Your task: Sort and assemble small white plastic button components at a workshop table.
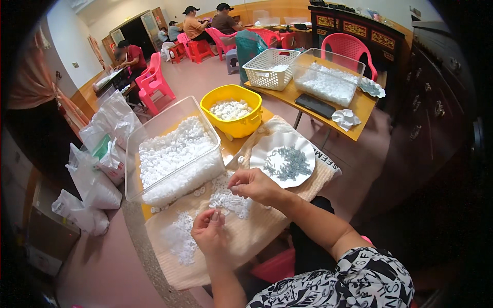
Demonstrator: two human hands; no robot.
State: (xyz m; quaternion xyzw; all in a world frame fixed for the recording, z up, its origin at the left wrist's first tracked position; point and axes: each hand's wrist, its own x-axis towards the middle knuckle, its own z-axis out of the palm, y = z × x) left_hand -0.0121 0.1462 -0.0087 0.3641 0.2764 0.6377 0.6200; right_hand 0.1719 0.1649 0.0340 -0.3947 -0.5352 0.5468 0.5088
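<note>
Our left hand [209,231] pinches one small white part [215,217] above the cloth [257,233]; our right hand [254,185] closes its fingertips on another from the loose pile [226,197]. A slack pinch could drop a part into that pile, we judge. We count one clear bin [154,128], one yellow tub [241,126], one plate [267,143] of grey pins [288,163].

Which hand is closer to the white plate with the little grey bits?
Right. The right hand sits just beside the white plate, by its near-left rim. The left hand is lower down, farther away.
</note>
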